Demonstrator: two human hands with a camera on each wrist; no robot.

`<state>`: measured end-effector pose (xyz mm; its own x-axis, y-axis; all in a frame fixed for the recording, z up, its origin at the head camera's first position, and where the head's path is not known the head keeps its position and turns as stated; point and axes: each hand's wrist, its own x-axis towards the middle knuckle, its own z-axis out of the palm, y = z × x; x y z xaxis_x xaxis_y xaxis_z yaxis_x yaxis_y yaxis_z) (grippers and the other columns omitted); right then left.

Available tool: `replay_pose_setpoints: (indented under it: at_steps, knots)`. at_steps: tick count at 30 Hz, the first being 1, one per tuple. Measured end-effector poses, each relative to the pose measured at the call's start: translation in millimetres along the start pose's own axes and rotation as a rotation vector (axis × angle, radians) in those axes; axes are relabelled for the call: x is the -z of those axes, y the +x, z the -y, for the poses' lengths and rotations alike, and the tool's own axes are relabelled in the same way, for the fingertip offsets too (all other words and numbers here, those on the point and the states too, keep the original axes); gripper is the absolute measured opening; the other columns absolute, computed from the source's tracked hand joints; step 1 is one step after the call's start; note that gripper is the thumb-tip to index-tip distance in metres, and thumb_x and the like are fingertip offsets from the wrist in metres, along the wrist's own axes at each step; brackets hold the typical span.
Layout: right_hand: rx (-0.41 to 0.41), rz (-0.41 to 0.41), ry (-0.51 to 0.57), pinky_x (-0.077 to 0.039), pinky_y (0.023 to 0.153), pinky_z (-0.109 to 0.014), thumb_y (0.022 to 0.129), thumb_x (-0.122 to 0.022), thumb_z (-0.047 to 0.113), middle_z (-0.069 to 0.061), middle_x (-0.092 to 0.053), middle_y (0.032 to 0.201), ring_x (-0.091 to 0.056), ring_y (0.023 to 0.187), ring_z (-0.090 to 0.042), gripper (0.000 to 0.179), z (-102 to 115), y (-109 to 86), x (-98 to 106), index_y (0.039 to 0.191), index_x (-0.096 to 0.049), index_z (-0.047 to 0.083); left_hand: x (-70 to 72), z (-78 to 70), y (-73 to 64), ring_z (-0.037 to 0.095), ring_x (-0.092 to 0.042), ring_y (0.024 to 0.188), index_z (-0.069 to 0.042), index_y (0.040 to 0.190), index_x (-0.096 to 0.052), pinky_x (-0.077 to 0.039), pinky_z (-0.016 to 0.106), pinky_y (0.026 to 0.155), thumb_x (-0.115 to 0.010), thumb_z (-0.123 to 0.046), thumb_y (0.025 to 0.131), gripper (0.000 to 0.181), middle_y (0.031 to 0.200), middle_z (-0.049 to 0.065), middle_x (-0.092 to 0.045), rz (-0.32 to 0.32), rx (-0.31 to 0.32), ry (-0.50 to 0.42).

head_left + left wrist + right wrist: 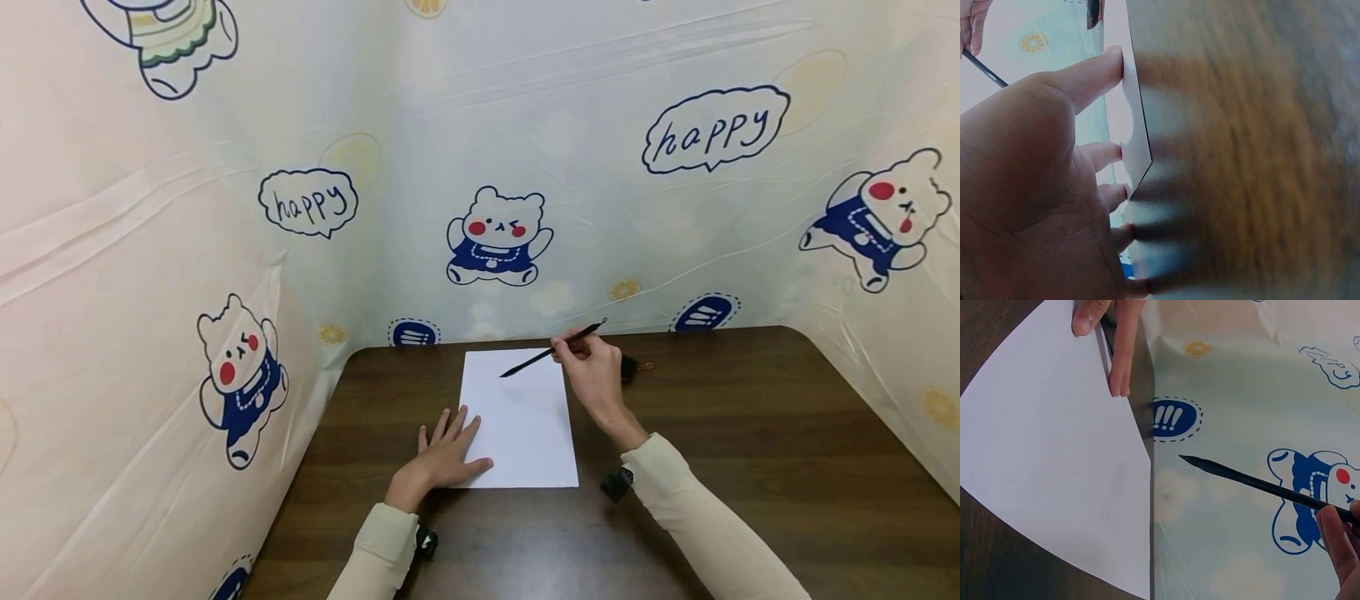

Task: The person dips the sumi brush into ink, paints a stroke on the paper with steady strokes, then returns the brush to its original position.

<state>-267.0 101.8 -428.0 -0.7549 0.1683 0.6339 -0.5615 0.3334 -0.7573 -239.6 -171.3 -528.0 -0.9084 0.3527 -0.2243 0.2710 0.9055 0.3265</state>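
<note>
White sheet (521,442) flat on brown table (712,417), betw. the hands – prob. for easy reach. L hand (444,460) spread wide, thumb + some fingertips on sheet's L edge, likely so it won't slide. R hand (594,377) pinches black brush (528,363) partway up shaft, tip raised over sheet's upper part – presumably for free wrist play.

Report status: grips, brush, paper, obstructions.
Right grip pinches brush, tip off paper. Left grip rests across paper's left edge. No obstruction seen between tip and paper.
</note>
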Motion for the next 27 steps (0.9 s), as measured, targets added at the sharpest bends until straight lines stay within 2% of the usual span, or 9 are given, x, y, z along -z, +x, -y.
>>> replay_pose_setpoints:
  at_steps: [6, 15, 27]
  knots:
    - [-0.032, 0.024, -0.015, -0.057, 0.061, -0.020, 0.092, -0.069, 0.024, -0.006, -0.074, 0.080, -0.073, 0.067, -0.013, 0.015, -33.0, -1.6, -11.5, 0.094, -0.070, 0.009, -0.2, 0.1, 0.0, 0.039, 0.001, 0.153, -0.024, 0.158, -0.021, -0.001, 0.075, 0.111, -0.051, -0.068, 0.089, 0.086, 0.167, 0.007, -0.004, 0.002, 0.000, 0.009]
    - [-0.043, 0.039, 0.002, -0.057, 0.063, -0.020, 0.092, -0.069, 0.019, -0.007, -0.074, 0.081, -0.073, 0.068, -0.013, 0.011, -35.6, -5.2, -22.5, 0.094, -0.069, 0.008, 0.3, -0.7, 1.0, 0.039, 0.003, 0.153, -0.026, 0.158, -0.021, -0.001, 0.074, 0.112, -0.050, -0.068, 0.089, 0.086, 0.167, 0.006, -0.003, 0.009, 0.009, 0.014]
    - [-0.050, 0.040, -0.027, -0.057, 0.061, -0.020, 0.092, -0.069, 0.022, -0.004, -0.074, 0.080, -0.072, 0.068, -0.010, 0.012, -37.4, -11.1, -35.4, 0.093, -0.068, 0.010, -2.2, 1.2, 3.7, 0.038, 0.005, 0.153, -0.026, 0.158, -0.021, 0.003, 0.074, 0.112, -0.051, -0.067, 0.089, 0.086, 0.167, 0.005, -0.002, 0.021, 0.028, 0.002]
